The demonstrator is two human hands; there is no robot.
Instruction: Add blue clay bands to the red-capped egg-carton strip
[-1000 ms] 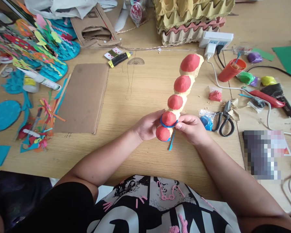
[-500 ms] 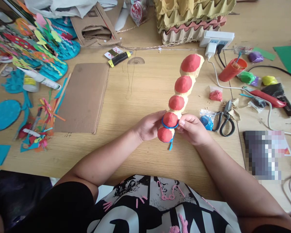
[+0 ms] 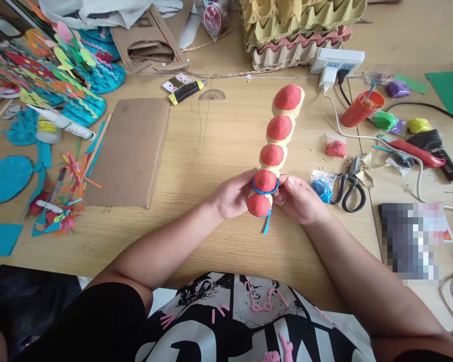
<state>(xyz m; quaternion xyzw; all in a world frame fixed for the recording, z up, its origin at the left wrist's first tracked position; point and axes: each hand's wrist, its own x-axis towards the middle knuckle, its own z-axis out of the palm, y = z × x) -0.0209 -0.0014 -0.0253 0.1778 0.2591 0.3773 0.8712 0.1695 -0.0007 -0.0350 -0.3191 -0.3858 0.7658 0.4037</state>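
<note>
Held above the table is an egg-carton strip (image 3: 277, 128), a row of several cream bumps capped in red clay. A thin blue clay strand (image 3: 265, 192) curves round the base of the second cap from the near end. More blue, with a small flat-ended blue piece (image 3: 267, 224), hangs at the nearest bump. My left hand (image 3: 237, 195) is closed on the strip's left side, its fingertips partly hidden behind it. On the other side, my right hand (image 3: 299, 197) pinches the edge beside the blue strand, thumb on top.
Right of my hands lie black-handled scissors (image 3: 349, 186), a bag of blue clay (image 3: 322, 188), a bag of red clay (image 3: 335, 146) and an orange cup (image 3: 362, 108). Brown cardboard (image 3: 128, 151) lies left. Egg trays (image 3: 302, 35) and a power strip (image 3: 337, 61) stand behind.
The far end of the egg-carton strip has swung left, so the strip stands more upright in view. My right thumb has shifted slightly; both hands stay at the strip's near end.
</note>
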